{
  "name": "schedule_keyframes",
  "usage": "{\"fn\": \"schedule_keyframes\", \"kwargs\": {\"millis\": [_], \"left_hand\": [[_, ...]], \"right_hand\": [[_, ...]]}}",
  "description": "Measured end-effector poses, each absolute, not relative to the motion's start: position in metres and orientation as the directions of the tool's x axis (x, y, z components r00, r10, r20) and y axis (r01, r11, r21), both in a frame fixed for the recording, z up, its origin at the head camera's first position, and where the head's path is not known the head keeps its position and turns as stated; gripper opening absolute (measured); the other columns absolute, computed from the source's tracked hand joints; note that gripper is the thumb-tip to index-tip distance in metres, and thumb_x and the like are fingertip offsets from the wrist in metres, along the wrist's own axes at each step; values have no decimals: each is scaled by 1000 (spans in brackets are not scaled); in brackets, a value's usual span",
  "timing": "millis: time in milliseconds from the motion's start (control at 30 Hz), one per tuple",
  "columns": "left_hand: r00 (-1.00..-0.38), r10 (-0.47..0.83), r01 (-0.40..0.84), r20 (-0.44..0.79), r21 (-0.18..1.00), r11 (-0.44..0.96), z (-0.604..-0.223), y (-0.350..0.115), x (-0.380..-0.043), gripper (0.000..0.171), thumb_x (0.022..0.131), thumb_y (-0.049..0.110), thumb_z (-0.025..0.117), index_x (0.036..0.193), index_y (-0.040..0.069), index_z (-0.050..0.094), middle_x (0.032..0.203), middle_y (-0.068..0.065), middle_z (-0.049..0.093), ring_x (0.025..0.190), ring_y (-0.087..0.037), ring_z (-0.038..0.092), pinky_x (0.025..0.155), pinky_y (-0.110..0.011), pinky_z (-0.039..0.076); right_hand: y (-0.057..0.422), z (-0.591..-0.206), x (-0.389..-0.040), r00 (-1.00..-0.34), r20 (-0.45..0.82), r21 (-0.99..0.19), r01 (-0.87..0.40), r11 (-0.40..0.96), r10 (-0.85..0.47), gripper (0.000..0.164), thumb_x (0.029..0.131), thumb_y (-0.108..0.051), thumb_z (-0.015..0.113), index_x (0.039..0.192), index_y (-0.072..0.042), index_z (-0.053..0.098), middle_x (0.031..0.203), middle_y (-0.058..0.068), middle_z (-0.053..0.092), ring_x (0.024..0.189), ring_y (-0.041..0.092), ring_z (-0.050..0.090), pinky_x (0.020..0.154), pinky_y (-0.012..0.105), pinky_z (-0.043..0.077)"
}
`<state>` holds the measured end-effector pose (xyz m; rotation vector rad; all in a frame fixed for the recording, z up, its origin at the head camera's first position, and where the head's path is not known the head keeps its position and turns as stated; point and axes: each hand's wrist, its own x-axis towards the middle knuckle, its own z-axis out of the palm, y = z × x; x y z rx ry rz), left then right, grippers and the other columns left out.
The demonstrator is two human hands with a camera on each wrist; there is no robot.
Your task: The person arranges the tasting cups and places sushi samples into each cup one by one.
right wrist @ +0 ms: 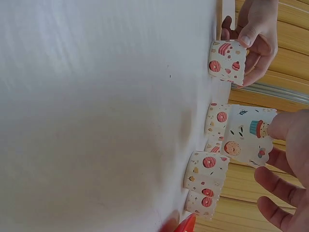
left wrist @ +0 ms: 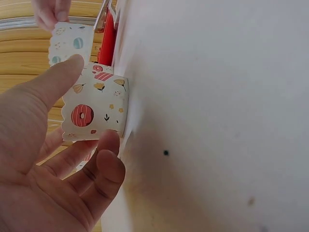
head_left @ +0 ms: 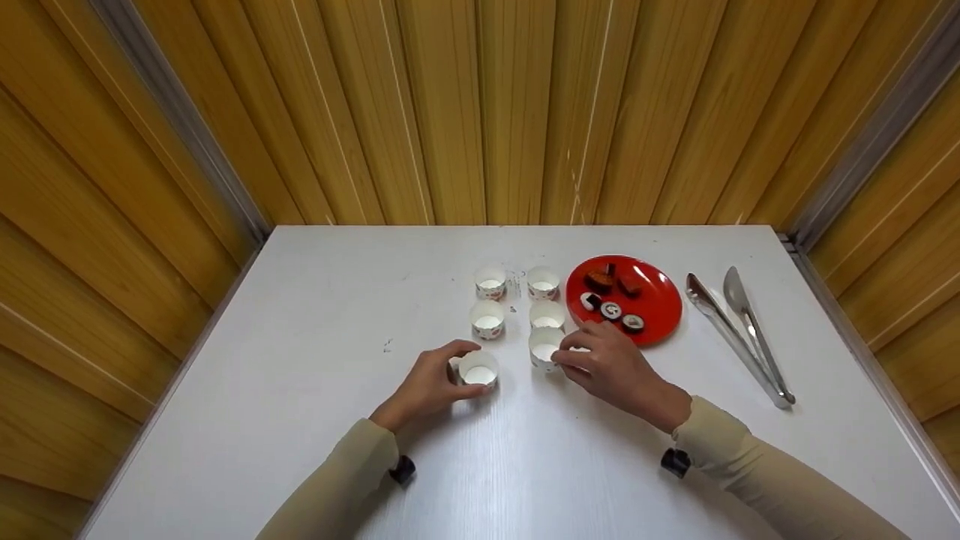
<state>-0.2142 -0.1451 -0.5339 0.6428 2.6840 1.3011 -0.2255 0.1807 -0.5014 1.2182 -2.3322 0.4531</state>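
Paper cup pinched in R hand, abv tbl.

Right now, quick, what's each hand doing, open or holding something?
Left hand: holding a red-doughnut-print paper baking cup between thumb and fingers.
Right hand: holding a teal-cupcake-print paper baking cup, raised off the white table.

The left hand grips a donut-print cup between thumb and fingers; behind, the right hand pinches a teal-print cup, a red plate beyond.
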Motion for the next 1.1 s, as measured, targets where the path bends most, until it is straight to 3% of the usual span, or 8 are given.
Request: {"fn": "schedule_keyframes", "kwargs": {"millis": [233, 733, 1100], "left_hand": [[-906, 408, 341, 113, 766, 544, -533, -144, -215, 63, 82, 33, 88, 135, 10, 63, 128, -5, 69, 77, -12, 55, 67, -27, 47], [-906, 407, 344, 117, 765, 545, -533, -143, -215, 63, 83, 31, 88, 136, 8, 62, 130, -8, 68, 83, -15, 57, 70, -29, 48], [-905, 408, 344, 117, 765, 545, -534, -143, -216, 62, 83, 30, 88, 135, 9, 62, 129, -8, 68, 72, -11, 54, 66, -27, 47]], "right_hand": [[188, -511, -224, -490, 529, -46, -831, 554, -693, 24, 76, -10, 90, 96, -21, 82, 90, -1, 72, 85, 20, 58, 70, 36, 47], [190, -515, -218, -560, 428, -76, -804, 589, -709, 21, 78, -12, 90, 96, -20, 84, 90, 0, 73, 86, 21, 59, 71, 36, 48], [191, -515, -216, -569, 392, -59, -799, 598, -722, 21, 79, -12, 89, 97, -20, 83, 92, -1, 73, 86, 21, 57, 72, 34, 47]]}}
